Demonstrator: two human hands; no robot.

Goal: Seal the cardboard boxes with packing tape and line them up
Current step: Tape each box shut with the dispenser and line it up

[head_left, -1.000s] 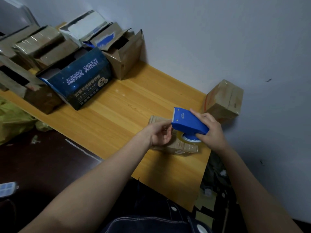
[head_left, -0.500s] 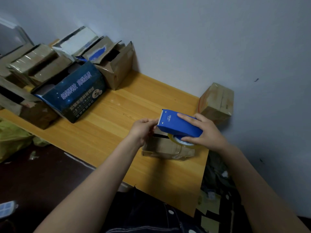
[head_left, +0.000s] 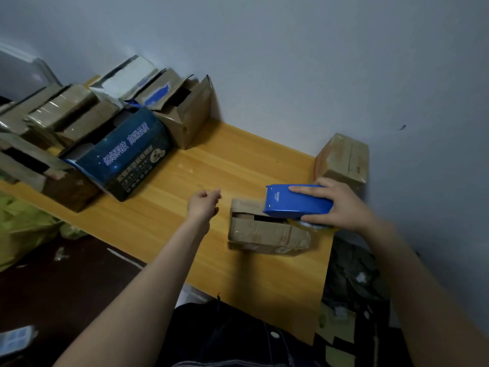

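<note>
Head view: a small cardboard box lies on the wooden table near its 3 o'clock edge, its top flaps not fully closed, a dark gap showing between them. The right hand grips a blue tape dispenser, fingers wrapped over the top and thumb underneath beside the tape roll. The cutter end sits over the flap seam and points toward 9 o'clock, probably so a strip can be drawn along the gap. The left hand hovers at the box's 9 o'clock, apart from it, fingers loosely curled with nothing visible in them. A taped box stands against the wall at 1 o'clock, likely the start of the line. Unsealed boxes are heaped at 10 o'clock.
</note>
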